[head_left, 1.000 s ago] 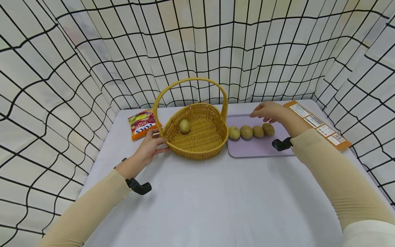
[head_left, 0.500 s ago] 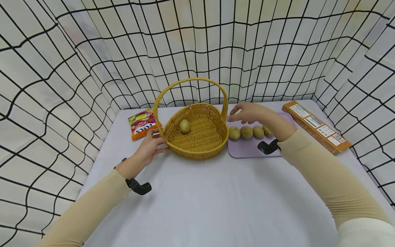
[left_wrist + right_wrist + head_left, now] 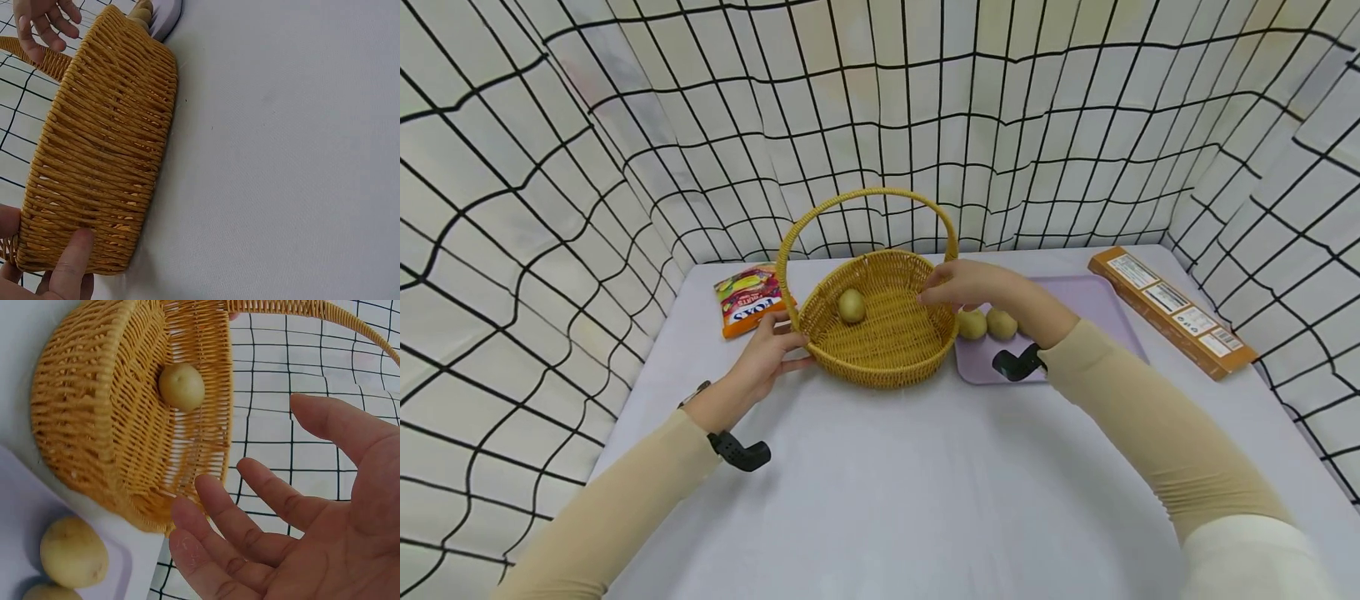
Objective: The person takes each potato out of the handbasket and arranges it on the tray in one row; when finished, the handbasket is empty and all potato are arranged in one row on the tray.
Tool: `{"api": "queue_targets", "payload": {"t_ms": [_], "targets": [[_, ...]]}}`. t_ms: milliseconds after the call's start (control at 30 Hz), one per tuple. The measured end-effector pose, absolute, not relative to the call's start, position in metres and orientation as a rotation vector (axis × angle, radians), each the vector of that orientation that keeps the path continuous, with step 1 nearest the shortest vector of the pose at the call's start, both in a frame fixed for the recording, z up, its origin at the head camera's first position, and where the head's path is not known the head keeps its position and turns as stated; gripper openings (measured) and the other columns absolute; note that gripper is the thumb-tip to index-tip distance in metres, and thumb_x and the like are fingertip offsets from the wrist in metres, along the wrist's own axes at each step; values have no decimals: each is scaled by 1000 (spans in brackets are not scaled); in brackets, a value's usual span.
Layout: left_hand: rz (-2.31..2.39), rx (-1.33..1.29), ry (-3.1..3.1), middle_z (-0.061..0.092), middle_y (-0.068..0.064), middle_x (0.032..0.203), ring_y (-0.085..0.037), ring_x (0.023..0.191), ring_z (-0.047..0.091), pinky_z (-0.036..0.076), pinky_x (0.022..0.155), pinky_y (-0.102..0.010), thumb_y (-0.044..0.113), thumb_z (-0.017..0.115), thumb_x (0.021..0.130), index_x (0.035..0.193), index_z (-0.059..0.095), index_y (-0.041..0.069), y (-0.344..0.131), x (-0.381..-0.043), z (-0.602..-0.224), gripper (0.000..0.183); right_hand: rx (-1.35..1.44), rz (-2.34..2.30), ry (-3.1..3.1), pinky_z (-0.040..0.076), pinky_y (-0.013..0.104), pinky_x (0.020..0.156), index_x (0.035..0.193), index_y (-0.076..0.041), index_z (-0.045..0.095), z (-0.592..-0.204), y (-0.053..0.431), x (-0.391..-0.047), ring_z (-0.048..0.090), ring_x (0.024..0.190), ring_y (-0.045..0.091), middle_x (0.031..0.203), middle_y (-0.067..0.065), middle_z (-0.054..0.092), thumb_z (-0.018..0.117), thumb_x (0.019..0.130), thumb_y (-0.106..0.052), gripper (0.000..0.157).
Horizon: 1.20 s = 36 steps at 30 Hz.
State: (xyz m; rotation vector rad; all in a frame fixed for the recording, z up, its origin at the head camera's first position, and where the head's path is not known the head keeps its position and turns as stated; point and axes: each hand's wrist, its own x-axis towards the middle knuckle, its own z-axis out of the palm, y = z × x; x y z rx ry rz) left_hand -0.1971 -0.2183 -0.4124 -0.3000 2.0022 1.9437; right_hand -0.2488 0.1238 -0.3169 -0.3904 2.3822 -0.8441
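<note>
A wicker basket (image 3: 880,379) with a tall arched handle stands in the middle of the table. One round potato (image 3: 852,306) lies inside it, left of centre. My left hand (image 3: 767,357) grips the basket's left side, a finger pressed on the outer weave in the left wrist view. Over the basket's right rim hovers my right hand (image 3: 962,285), empty, its fingers spread and slightly bent in the right wrist view. On the lilac tray (image 3: 1075,293) to the right sit more potatoes (image 3: 972,325), partly hidden behind the right hand and wrist.
A colourful FOX'S fruits sweet bag (image 3: 748,298) lies left of the basket. An orange-brown box (image 3: 1172,312) lies slanted along the tray's right side. Black-gridded white cloth (image 3: 880,150) walls the table at the back and both sides.
My right hand has swept left from above the tray to the basket's right rim, uncovering the tray's right part. My left hand, the basket and the potato inside stay in place.
</note>
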Motion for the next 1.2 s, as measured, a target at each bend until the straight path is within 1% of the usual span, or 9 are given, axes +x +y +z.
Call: {"api": "queue_targets", "payload": {"t_ms": [67, 133, 233, 300, 367, 433, 600, 967, 1200], "targets": [[1950, -299, 1996, 24, -19, 162, -37, 143, 43, 51, 110, -46, 6, 51, 105, 158, 16, 11, -218, -198, -413, 64, -377, -871, 2368, 54, 36, 87, 141, -12, 55, -319, 119, -250, 57, 87, 20, 96, 4, 60, 62, 100, -44, 53], [1958, -302, 1986, 24, -20, 162, -37, 143, 42, 50, 111, -47, 6, 51, 105, 158, 16, 11, -218, -199, -413, 64, -357, -913, 2351, 47, 29, 75, 143, -12, 52, -323, 114, -252, 46, 73, 15, 82, 1, 50, 63, 100, -43, 55], [1968, -312, 1976, 24, -19, 162, -37, 144, 42, 49, 112, -49, 5, 51, 105, 158, 16, 11, -218, -198, -413, 64, -302, -998, 2312, 52, 30, 82, 149, -12, 45, -329, 107, -254, 53, 81, 16, 94, 2, 54, 65, 99, -42, 61], [1967, -313, 1979, 23, -19, 162, -37, 143, 42, 50, 111, -48, 5, 51, 105, 158, 16, 11, -218, -198, -413, 64, -276, -1042, 2286, 55, 36, 100, 152, -12, 41, -334, 103, -255, 62, 104, 24, 118, 8, 58, 64, 100, -42, 65], [1962, -310, 1985, 23, -19, 162, -37, 143, 42, 50, 111, -48, 5, 51, 104, 158, 16, 11, -218, -198, -413, 64, -246, -1073, 2262, 51, 44, 112, 155, -12, 38, -338, 99, -257, 56, 130, 32, 142, 12, 51, 64, 100, -42, 68], [1957, -307, 1990, 23, -20, 162, -37, 142, 43, 50, 111, -47, 6, 51, 104, 158, 16, 10, -217, -197, -413, 64, -225, -1090, 2240, 50, 45, 113, 156, -12, 37, -342, 95, -260, 53, 135, 35, 149, 16, 48, 63, 100, -42, 69], [1960, -298, 1985, 23, -20, 163, -37, 143, 42, 48, 113, -48, 6, 51, 104, 158, 16, 10, -217, -196, -412, 65, -175, -1135, 2205, 52, 43, 111, 156, -11, 37, -351, 87, -268, 55, 131, 32, 151, 18, 48, 63, 101, -43, 69], [1973, -308, 1979, 22, -20, 163, -38, 146, 39, 50, 111, -48, 5, 51, 104, 158, 16, 11, -218, -194, -415, 65, -15, -1379, 2058, 48, 46, 116, 154, -9, 40, -368, 70, -278, 52, 135, 38, 153, 23, 46, 64, 101, -37, 64], [1985, -290, 1994, 23, -21, 162, -39, 146, 39, 50, 111, -49, 4, 51, 103, 158, 16, 10, -217, -193, -415, 65, 34, -1483, 2002, 48, 48, 116, 159, -10, 34, -373, 60, -278, 51, 138, 40, 155, 24, 44, 63, 102, -33, 68]]}}
